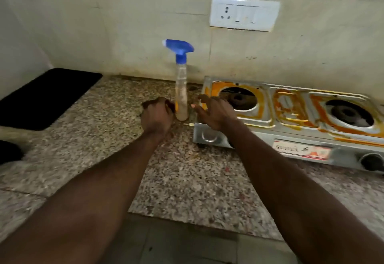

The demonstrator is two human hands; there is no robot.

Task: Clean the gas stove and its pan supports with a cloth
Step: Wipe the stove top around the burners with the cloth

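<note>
The left hand (156, 116) is seen with its fingers curled in, right against the lower part of the clear plastic spray bottle with a blue trigger head (181, 93). Whether the bottle is actually gripped cannot be told, since only the back of the hand is shown. The right hand (215, 112) is held spread, fingers apart and holding nothing, just on the other side of the bottle and above the left edge of the stainless-steel two-burner gas stove (291, 122).

The bottle stands upright on the speckled granite tabletop (187, 180), just beside the stove's left end and close to the wall. The stove is set to the right on the same tabletop, and thick orange smears are spread across its top plate, around both burner wells and over the panel between them. No pan supports are seen on it, and no cloth is in view.

So very little is judged to be done: the stove top is plainly unwiped, and the spraying, the wiping and the supports are all left. Further out, a flat black mat (47, 97) lies at the left, and a white switch-and-socket plate (244, 13) is fixed on the wall above.
</note>
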